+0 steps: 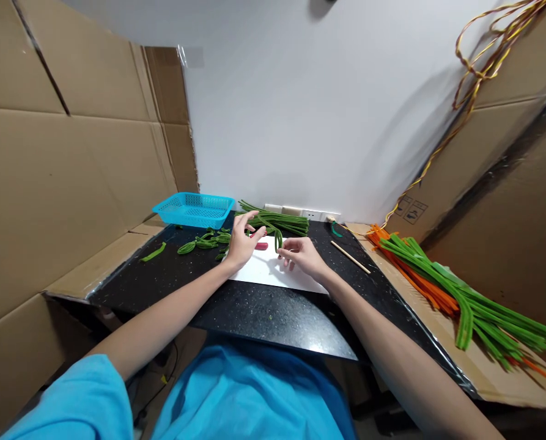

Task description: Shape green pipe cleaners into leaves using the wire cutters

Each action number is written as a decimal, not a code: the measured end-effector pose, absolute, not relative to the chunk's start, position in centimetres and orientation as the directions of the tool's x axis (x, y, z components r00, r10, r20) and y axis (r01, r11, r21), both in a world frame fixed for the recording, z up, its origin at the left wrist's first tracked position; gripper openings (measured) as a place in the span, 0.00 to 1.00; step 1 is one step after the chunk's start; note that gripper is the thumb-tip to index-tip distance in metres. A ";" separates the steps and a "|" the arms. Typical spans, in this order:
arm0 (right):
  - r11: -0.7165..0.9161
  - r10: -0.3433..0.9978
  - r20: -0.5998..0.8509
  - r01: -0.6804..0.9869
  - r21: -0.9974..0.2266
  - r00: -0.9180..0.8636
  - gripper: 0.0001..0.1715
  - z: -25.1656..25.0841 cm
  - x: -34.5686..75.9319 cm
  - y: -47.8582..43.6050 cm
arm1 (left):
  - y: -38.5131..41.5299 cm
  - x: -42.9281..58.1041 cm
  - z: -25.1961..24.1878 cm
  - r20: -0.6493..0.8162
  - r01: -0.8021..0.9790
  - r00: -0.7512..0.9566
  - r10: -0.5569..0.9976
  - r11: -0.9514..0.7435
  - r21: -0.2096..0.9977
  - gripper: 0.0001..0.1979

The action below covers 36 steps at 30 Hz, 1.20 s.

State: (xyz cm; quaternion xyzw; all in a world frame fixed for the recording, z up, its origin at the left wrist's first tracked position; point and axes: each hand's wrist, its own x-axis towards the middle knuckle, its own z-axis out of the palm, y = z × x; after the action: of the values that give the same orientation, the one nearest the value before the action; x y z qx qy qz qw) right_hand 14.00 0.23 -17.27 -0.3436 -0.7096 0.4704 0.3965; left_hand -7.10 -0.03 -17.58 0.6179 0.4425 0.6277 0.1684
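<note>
Rising above the white sheet [263, 274], a bent green stem [279, 238] had its lower end clamped in the grip of the right hand [302, 256]. Over the sheet's left part, the left hand [241, 243] had its grip apart, near a red piece [262, 246]. On the worktop [273, 318], a green bundle [293, 224] lay behind the sheet and a wooden stick [350, 256] to its right.

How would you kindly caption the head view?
Right hand pinches a bent green strip over a white sheet; left hand nearby.

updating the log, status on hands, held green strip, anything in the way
Right hand pinching green strip over white sheet. Left hand open. Red item close by, possibly obstructing.
</note>
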 end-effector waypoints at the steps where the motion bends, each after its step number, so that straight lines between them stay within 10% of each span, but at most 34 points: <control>1: 0.318 0.852 0.229 0.118 -0.941 -0.470 0.25 -17.3 14.0 0.2 | -0.1 -7.1 -17.7 0.671 0.424 -0.147 0.727 -0.567 0.706 0.17; 13: 0.356 0.844 0.276 0.097 -0.929 -0.460 0.22 -16.6 14.4 -0.1 | 0.2 -7.8 -17.3 0.586 0.471 -0.013 0.810 -0.512 0.719 0.08; 36: 0.331 0.865 0.288 0.033 -0.943 -0.411 0.27 -16.2 14.1 -0.6 | -1.9 -6.0 -17.0 0.420 0.392 0.386 0.822 -0.558 0.732 0.20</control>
State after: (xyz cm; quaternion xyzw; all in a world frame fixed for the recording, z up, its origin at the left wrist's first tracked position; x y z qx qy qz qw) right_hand 14.07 -0.63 -16.21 -0.3252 -0.6903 0.4785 0.4344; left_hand -6.02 -1.87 -16.99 0.7875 0.3852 0.3985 0.2696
